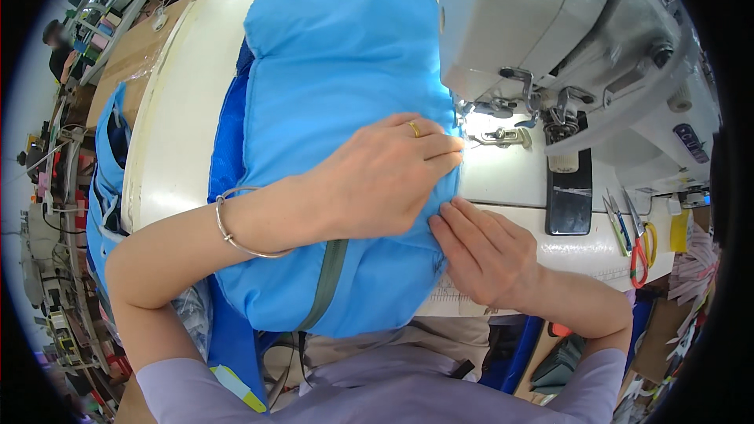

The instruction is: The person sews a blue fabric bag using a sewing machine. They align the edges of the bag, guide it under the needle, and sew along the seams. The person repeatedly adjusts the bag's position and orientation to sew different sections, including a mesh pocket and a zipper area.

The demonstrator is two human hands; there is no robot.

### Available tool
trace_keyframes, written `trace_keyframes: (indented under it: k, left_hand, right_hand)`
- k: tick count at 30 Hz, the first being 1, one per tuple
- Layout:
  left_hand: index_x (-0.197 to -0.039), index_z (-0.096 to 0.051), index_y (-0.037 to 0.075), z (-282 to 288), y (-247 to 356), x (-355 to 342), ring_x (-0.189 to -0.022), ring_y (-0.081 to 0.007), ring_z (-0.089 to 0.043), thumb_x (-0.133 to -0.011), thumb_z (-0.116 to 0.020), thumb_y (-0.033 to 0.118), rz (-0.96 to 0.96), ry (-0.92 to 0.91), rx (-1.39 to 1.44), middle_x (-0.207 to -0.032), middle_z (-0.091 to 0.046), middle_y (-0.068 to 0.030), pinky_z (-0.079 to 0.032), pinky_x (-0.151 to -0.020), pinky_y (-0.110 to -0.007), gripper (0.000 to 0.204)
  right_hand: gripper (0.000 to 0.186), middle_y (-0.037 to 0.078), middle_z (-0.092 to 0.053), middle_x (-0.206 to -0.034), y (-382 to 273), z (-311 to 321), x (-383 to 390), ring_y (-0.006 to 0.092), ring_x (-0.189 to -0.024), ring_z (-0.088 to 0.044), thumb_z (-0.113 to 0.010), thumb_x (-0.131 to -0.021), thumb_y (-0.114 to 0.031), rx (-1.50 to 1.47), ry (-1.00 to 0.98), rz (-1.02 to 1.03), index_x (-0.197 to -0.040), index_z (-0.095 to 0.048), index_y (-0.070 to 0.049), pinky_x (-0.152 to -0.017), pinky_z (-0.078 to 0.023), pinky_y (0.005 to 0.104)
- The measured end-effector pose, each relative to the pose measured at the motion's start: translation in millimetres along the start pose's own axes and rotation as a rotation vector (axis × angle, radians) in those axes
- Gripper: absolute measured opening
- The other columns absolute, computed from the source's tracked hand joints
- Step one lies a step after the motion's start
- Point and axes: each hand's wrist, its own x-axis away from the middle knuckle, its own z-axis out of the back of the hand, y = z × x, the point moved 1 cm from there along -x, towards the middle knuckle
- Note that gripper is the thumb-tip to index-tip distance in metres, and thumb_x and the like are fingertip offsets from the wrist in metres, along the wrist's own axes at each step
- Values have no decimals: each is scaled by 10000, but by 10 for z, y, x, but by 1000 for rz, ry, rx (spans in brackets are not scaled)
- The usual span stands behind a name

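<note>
A light-blue padded fabric piece [338, 86] lies along the sewing machine bed, its right edge beside the lit presser foot [500, 138]. My left hand [389, 177] is closed on that edge just left of the foot, fingertips together, a ring on one finger. Nearer me, my right hand [491, 255] grips the same edge, its fingers close together and its thumb hidden. A dark green strip [326, 283] runs across the near part of the piece. Darker blue fabric [229, 137] shows under its left side. The sewing machine head [526, 16] stands over the right edge.
Right of the foot lies a black phone-like slab [569, 200]. Red-handled scissors [638, 243] and thread snips [617, 224] rest farther right. More blue fabric [110, 180] hangs at the table's left. A person [59, 51] is at the far left.
</note>
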Motion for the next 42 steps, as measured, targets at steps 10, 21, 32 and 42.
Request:
trace_keyframes:
  k: [10,21,32,42]
  left_hand:
    - [-1200,-630,-62,-7,-22,-31,-1152,-327,-601,-746,-623,-19,-13,-52,-45,-1211,-648,-144,-499,-1027,-451,456]
    - [-1227,-665,26,4,-71,-39,-1129,-372,-573,-802,-658,12,44,-17,-59,-1216,-591,-159,-496,-972,-451,425]
    - [-1210,-698,47,32,-176,-50,-1146,-382,-577,-849,-661,37,28,-34,35,-1241,-603,-165,-473,-1000,-463,363]
    - [-973,-770,37,3,-354,-89,-1123,-330,-667,-806,-610,-10,73,145,82,-1130,-736,-130,-548,-945,-428,236]
  right_hand:
    - [304,218,-702,-1087,45,5,-9,328,-1036,-704,-689,-800,-72,-10,-10,-9,-1065,-729,71,-805,-611,370]
    - [317,193,-698,-1104,119,14,-21,309,-1044,-704,-692,-797,-69,11,-21,-53,-1089,-716,53,-803,-603,365]
    - [355,144,-716,-1087,156,14,-48,276,-992,-712,-697,-710,-48,-13,21,-125,-1059,-722,9,-743,-586,353]
    - [448,119,-724,-1117,277,2,-128,257,-952,-690,-703,-650,8,-58,9,-230,-1098,-715,7,-755,-573,367]
